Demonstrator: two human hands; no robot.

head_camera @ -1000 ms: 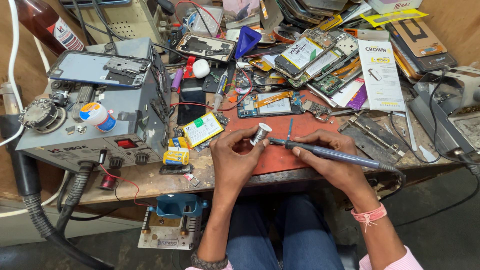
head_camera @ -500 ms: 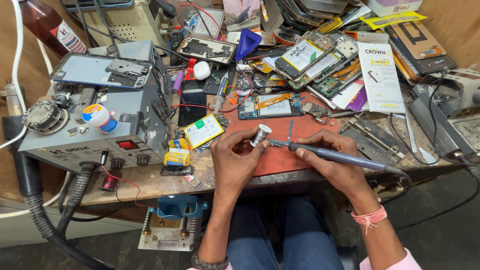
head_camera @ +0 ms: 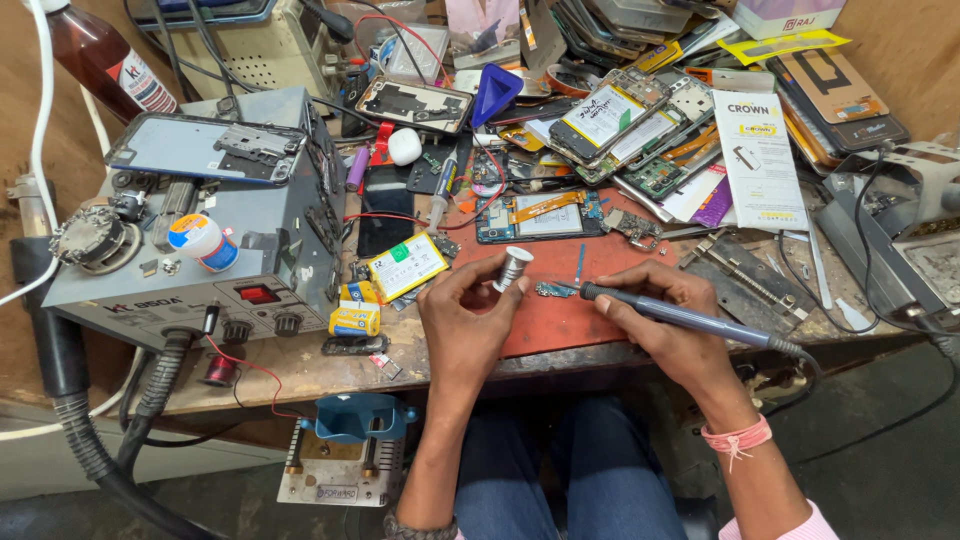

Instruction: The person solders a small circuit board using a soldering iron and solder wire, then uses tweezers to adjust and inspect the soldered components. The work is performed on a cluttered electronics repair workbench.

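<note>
My left hand [head_camera: 470,325] pinches a small silver metal cylinder [head_camera: 513,268] over the red work mat [head_camera: 560,320] near the bench's front edge. My right hand [head_camera: 680,325] grips a slim grey soldering iron [head_camera: 690,318], tip beside a tiny circuit part [head_camera: 550,290]. The joint looks unfinished.

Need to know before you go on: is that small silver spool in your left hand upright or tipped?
Tipped. The silver spool, pinched in the left hand, leans with its top toward the right.

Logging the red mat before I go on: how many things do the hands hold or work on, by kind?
Small silver metal spool, in left hand: 1
Grey pen-shaped soldering iron, in right hand: 1
Small green circuit piece, at the iron's tip: 1
Total: 3
</note>
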